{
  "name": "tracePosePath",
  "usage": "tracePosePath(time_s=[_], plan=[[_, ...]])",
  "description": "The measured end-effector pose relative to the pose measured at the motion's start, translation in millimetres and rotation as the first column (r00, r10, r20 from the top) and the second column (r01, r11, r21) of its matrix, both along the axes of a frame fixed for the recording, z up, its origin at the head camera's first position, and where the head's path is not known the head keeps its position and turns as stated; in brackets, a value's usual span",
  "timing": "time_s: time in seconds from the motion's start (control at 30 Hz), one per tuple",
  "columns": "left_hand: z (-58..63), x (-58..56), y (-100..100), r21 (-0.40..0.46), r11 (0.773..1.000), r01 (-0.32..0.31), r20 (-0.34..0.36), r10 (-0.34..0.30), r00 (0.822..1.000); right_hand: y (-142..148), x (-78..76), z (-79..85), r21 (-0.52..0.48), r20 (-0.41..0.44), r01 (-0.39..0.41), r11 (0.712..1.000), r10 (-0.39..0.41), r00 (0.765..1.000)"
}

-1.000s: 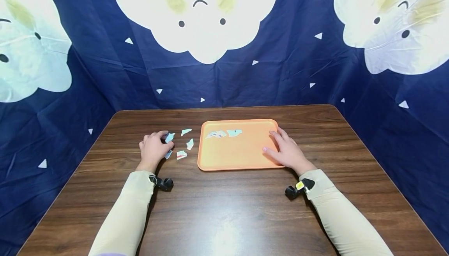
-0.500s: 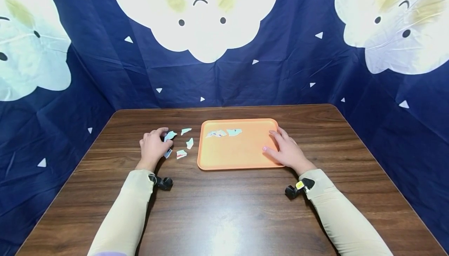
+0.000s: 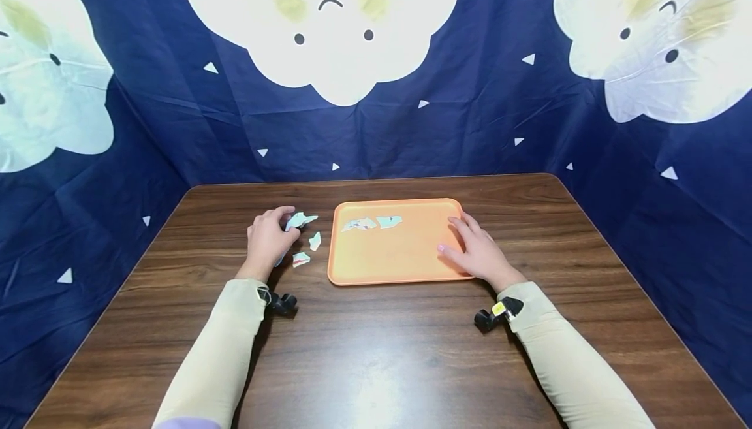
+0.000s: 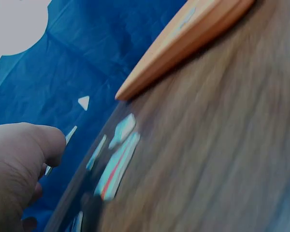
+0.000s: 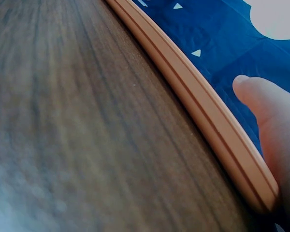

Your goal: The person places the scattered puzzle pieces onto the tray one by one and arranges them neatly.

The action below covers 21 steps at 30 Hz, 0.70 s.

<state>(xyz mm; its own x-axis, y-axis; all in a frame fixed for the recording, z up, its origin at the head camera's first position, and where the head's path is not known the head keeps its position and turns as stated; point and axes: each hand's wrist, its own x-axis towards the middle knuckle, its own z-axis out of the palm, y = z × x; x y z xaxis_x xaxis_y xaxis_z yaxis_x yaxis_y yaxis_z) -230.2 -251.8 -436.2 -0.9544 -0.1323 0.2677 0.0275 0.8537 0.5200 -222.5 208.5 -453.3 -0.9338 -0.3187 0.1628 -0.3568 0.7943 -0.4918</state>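
Note:
My left hand point(image 3: 271, 239) pinches a pale blue puzzle piece point(image 3: 296, 221) between thumb and fingers, left of the orange tray point(image 3: 399, 266). In the left wrist view the held piece's thin edge shows past the thumb, raised over the table. Close by on the wood lie a small pale piece point(image 3: 315, 241) and a piece with a red stripe point(image 4: 117, 166). Another piece point(image 3: 279, 260) is mostly hidden beneath the hand. My right hand point(image 3: 482, 253) rests at the tray's right end, fingers spread, its thumb over the tray floor.
On the tray's upper left lie two irregular pieces, one whitish and patterned point(image 3: 360, 224), one light blue point(image 3: 389, 222). The brown wooden table point(image 3: 376, 344) ends at a dark blue cloth backdrop point(image 3: 388, 135) printed with white clouds.
My left hand has moved right and slightly away from me, carrying the pale blue puzzle piece towards the far loose piece, which it now overlaps in view. The right hand stays at the tray.

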Motion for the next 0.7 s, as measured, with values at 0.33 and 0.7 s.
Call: tracePosePath(time_s=[0.33,0.7], plan=[[8.4,-9.0,32,-0.007,0.999,0.052,-0.017,-0.053,0.998,8,0.1,-3.7,0.065,0.028,0.01,0.998,-0.012,1.0],[13.8,-15.2,67,0.019,0.99,0.14,-0.025,-0.14,0.99,18,10.4,-8.7,0.147,0.037,0.028,0.989,-0.034,0.999]])
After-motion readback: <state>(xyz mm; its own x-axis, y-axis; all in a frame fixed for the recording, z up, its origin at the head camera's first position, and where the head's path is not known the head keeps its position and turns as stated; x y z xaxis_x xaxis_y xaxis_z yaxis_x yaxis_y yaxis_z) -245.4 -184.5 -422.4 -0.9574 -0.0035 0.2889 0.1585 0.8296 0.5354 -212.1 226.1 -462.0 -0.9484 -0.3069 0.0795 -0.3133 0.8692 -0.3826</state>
